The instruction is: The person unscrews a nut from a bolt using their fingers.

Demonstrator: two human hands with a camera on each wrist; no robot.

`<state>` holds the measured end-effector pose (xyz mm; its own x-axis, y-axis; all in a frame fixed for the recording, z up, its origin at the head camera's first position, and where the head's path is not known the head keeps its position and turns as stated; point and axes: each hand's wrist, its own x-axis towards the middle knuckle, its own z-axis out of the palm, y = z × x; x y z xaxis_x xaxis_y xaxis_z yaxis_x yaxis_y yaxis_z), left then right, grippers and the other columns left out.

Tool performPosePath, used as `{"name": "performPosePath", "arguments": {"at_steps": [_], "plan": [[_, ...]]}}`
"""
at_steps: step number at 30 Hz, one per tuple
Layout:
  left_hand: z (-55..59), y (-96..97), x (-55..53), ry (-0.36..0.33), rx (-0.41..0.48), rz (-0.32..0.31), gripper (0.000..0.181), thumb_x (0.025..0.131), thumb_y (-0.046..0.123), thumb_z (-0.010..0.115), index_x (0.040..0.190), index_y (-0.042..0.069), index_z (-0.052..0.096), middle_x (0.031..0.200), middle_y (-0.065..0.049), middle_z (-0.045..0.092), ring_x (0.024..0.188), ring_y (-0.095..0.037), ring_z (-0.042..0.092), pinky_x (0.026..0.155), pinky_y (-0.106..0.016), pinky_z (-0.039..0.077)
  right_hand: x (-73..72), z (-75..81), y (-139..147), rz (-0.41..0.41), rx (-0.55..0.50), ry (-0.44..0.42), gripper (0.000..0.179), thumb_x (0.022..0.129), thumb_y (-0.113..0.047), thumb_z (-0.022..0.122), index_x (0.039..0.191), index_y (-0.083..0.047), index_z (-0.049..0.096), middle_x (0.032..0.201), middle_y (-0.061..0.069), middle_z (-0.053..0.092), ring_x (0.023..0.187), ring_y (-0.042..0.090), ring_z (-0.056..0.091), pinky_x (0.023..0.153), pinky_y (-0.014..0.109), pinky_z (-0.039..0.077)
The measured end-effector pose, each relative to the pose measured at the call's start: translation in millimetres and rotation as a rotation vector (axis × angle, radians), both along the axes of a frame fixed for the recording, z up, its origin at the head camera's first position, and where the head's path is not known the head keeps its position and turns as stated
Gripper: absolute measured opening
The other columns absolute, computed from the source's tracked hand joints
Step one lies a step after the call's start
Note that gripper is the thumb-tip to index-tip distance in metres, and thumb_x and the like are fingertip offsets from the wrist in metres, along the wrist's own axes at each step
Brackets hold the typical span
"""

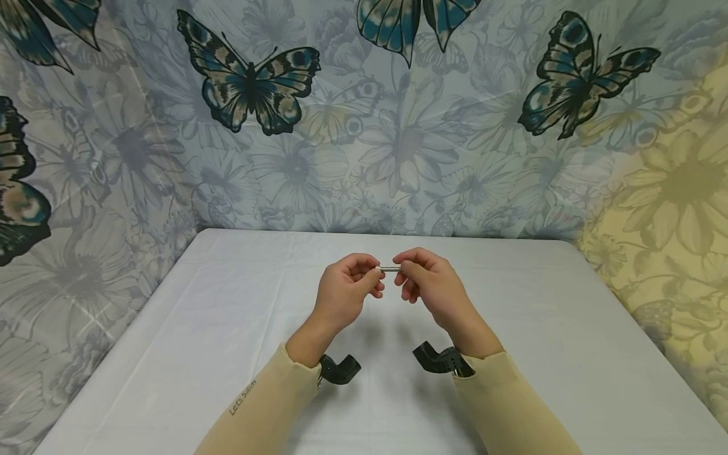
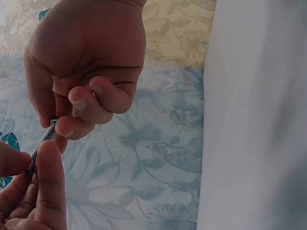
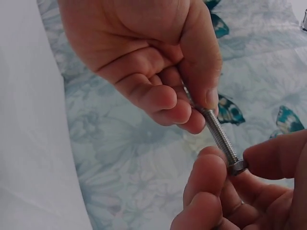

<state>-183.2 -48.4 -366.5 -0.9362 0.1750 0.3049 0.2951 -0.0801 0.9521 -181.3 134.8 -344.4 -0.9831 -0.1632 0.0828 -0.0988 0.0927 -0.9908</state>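
Observation:
Above the table, both hands hold one slim silver threaded bolt (image 1: 389,269) between them. The left hand (image 1: 347,287) pinches its left end between thumb and fingers. At the opposite end, the right hand (image 1: 432,284) grips it with thumb and fingertips. In the right wrist view the thread of the bolt (image 3: 220,136) shows clearly, and a metal collar (image 3: 237,167) sits at the right hand's end. Whether that collar is a nut or the head, I cannot tell. The left wrist view shows the bolt (image 2: 42,139) slanting between both sets of fingertips; the left end is partly hidden.
A white-covered table (image 1: 227,328) lies beneath the hands. Butterfly-and-flower fabric (image 1: 409,177) stands behind and at the sides, turning yellow at right. Black curved mounts (image 1: 341,370) are worn at both wrists, below beige sleeves (image 1: 267,398).

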Motion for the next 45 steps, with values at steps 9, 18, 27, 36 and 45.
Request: {"name": "performPosePath", "arguments": {"at_steps": [9, 18, 27, 36, 45], "plan": [[0.2, -0.1, 0.5, -0.009, 0.008, 0.003, 0.010, 0.094, 0.002, 0.067, 0.103, -0.003, 0.067, 0.085, -0.015, 0.067, 0.069, -0.024, 0.067, 0.067, -0.038, 0.061, -0.9, -1.1, 0.8, -0.018, 0.068, -0.001, 0.045, 0.106, -0.039, 0.049, 0.108, 0.003, 0.065, 0.077, 0.017, 0.061, 0.058, 0.023, 0.055, 0.054, 0.029, 0.050], [0.4, 0.0, -0.8, 0.004, 0.013, -0.002, 0.009, 0.094, 0.003, 0.067, 0.101, -0.002, 0.067, 0.084, -0.014, 0.066, 0.072, -0.031, 0.067, 0.067, -0.038, 0.061, -1.2, -2.1, 0.8, 0.011, -0.017, 0.009, 0.019, 0.103, -0.013, 0.054, 0.113, 0.002, 0.062, 0.090, 0.020, 0.063, 0.059, 0.022, 0.056, 0.055, 0.027, 0.049], [-1.6, -0.4, -1.6, 0.011, 0.009, -0.003, 0.009, 0.094, 0.003, 0.067, 0.102, -0.001, 0.067, 0.085, -0.019, 0.066, 0.070, -0.025, 0.067, 0.067, -0.038, 0.061, -2.2, -1.1, 2.1, -0.006, 0.048, -0.063, 0.054, 0.102, -0.050, 0.051, 0.113, 0.002, 0.062, 0.087, 0.017, 0.070, 0.060, 0.023, 0.058, 0.056, 0.029, 0.051], [-1.3, 1.3, -1.0, 0.009, -0.002, -0.004, 0.009, 0.094, 0.003, 0.067, 0.102, 0.000, 0.067, 0.084, -0.013, 0.067, 0.070, -0.023, 0.068, 0.067, -0.038, 0.061, -3.4, -0.8, 3.1, -0.017, 0.006, -0.077, 0.033, 0.105, -0.025, 0.054, 0.107, 0.007, 0.063, 0.079, 0.015, 0.066, 0.059, 0.019, 0.055, 0.054, 0.026, 0.048], [-1.0, 0.2, -1.1, 0.002, -0.006, -0.001, 0.010, 0.094, 0.003, 0.067, 0.102, -0.002, 0.066, 0.085, -0.016, 0.067, 0.069, -0.023, 0.067, 0.068, -0.038, 0.061, -3.0, 0.4, 3.0, -0.019, -0.009, -0.041, 0.026, 0.103, -0.020, 0.058, 0.112, 0.004, 0.061, 0.091, 0.017, 0.069, 0.067, 0.021, 0.061, 0.059, 0.026, 0.052]]}}
